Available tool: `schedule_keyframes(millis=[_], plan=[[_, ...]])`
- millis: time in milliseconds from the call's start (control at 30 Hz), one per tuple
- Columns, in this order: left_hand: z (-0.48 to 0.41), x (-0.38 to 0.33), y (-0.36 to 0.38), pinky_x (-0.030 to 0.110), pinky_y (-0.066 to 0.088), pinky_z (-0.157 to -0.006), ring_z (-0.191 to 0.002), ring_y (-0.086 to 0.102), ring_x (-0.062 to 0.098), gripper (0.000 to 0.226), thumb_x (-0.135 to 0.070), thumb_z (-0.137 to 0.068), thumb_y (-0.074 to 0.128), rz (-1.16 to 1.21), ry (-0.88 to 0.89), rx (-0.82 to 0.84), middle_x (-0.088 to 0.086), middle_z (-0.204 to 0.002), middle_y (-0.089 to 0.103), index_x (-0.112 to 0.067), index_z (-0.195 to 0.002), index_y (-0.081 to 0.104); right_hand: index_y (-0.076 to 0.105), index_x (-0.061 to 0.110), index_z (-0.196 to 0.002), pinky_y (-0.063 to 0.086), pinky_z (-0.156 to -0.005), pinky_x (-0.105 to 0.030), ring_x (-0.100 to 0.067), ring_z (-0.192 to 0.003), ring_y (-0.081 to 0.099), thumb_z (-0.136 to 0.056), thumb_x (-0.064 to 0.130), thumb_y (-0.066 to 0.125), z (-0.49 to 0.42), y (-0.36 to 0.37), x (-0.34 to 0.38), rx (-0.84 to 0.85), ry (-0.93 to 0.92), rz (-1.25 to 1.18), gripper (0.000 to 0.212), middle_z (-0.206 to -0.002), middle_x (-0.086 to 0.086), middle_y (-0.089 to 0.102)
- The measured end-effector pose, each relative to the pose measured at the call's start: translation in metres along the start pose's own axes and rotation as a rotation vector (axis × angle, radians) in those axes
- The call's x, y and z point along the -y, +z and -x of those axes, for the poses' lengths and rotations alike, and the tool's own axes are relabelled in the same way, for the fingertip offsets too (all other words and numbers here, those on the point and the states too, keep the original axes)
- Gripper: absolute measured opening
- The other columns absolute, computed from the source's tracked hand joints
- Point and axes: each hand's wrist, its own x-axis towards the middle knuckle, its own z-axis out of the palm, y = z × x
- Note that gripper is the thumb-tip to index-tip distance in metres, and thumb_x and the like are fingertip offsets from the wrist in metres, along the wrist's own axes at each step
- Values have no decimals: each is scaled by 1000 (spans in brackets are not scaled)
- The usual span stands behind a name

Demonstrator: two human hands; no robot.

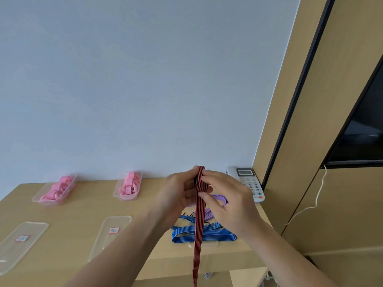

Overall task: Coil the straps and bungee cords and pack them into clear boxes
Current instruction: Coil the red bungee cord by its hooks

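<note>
A red-and-black striped bungee cord [198, 228] hangs from both hands, raised above the desk; its tail drops past the front edge. My left hand [180, 193] grips its folded top end, and my right hand [226, 195] pinches the same bundle from the right. Below them a blue striped bungee cord [219, 237] lies on the desk, with a purple strap [219, 198] behind it, partly hidden by my right hand. Two clear boxes hold coiled pink straps, one at far left [55, 190] and one at centre [129, 186].
Two clear lids with red-edged labels lie flat on the wooden desk [83, 210], one at the left [20, 243] and one nearer the middle [109, 233]. A white desk telephone [248, 181] sits by the wall at right. A wooden cabinet [331, 183] stands to the right.
</note>
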Motion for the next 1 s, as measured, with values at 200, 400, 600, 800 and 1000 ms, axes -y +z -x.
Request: schedule_keyframes(millis=[200,400,600,800,1000], plan=[[-2,-1,-6,36,59,-74,-80,71,27,29,-23,-102,59,-20,56,33,15,-85,70,2,-104,75,74,4,-107,51,-100,-30,-15,-119,63,-79,2,81,5,5,-4,7,-41,27,29,-121,-4,69],[-6,1,-12,34,59,-70,-80,65,29,29,-16,-103,57,-55,88,18,19,-88,64,9,-110,70,77,7,-98,47,-101,-24,-15,-116,63,-79,4,80,2,6,-3,33,-40,31,19,-116,0,72],[-3,4,-11,39,61,-80,-88,71,32,25,-16,-105,54,-194,131,28,22,-109,76,-2,-109,75,72,20,-113,52,-87,-25,-3,-104,62,-81,11,77,-22,1,-1,46,298,-116,34,-108,13,69],[1,0,-13,25,55,-66,-81,71,22,21,-13,-102,60,-235,166,58,23,-110,75,-3,-112,75,67,37,-112,54,-94,-37,-1,-117,56,-86,11,72,-40,-10,-6,373,477,-267,37,-113,23,66],[2,0,-11,32,56,-79,-88,68,25,32,-25,-100,62,-159,121,123,14,-96,71,2,-115,72,69,27,-107,51,-99,-37,-4,-112,61,-82,5,76,-45,-16,-2,310,470,-280,35,-107,18,69]])
